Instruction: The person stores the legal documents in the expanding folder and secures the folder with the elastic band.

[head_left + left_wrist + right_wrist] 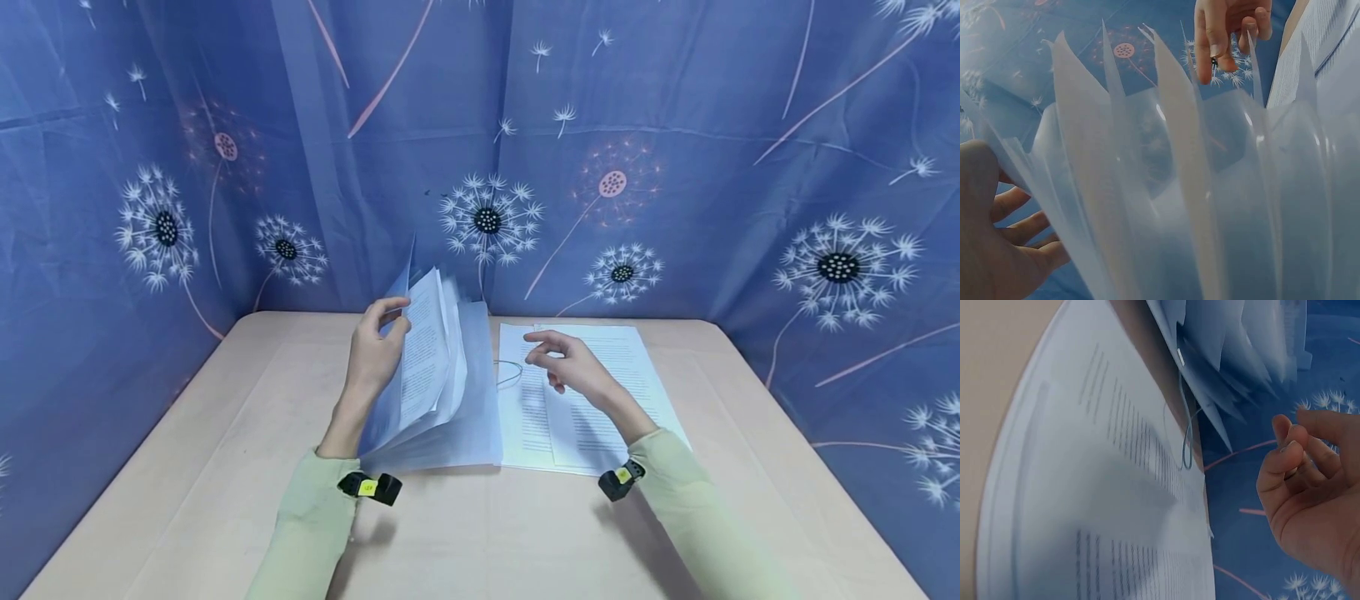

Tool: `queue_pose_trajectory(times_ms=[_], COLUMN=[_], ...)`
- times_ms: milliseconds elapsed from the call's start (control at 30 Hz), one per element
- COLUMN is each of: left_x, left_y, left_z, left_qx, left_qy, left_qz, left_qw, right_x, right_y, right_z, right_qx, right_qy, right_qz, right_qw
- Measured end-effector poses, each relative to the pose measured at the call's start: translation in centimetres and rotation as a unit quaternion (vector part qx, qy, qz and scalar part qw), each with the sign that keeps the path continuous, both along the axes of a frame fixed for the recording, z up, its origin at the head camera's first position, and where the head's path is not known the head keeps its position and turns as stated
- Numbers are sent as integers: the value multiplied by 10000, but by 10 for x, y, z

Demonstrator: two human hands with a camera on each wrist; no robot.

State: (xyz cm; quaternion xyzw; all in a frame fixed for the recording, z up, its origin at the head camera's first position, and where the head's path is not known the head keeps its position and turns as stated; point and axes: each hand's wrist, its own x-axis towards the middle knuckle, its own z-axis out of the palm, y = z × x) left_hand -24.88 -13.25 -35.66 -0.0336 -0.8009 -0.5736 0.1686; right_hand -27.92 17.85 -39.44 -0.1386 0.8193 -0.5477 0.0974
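A person's left hand (pixel 375 354) meets the outer cover of a translucent folder (pixel 477 408), its fingers bent at the edge; we cannot tell whether they pinch the plastic. The right hand (pixel 572 367) is free of any load, fingers loosely bent, above printed sheets (pixel 611 417) lying flat to the right. The folder stands fanned left of the table's centre, its clear leaves raised and partly blurred, with printed papers (pixel 423 354) between them. From the right wrist, we see a thin cord (pixel 1187 466) looping between the raised leaves and the flat sheets, which overlap one another. Both forearms wear pale green sleeves (pixel 307 525), and a black device (pixel 382 489) with a yellow label sits at each wrist. Beneath everything we find a pale table (pixel 187 467) with rounded far corners; behind and at both sides hangs a blue curtain (pixel 420 183) printed with white and pink dandelions.
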Motion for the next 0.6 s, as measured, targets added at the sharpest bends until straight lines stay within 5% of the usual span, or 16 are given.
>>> queue_pose_trajectory(times_ms=[600], left_x=[0], left_y=[-3], left_z=[1], left_qx=[65], left_qy=[16], left_qz=[-25], left_qw=[10000], right_x=[4], right_y=[46], right_z=[-8], right_qx=[245], right_qy=[74], right_qz=[-437], right_qw=[9987])
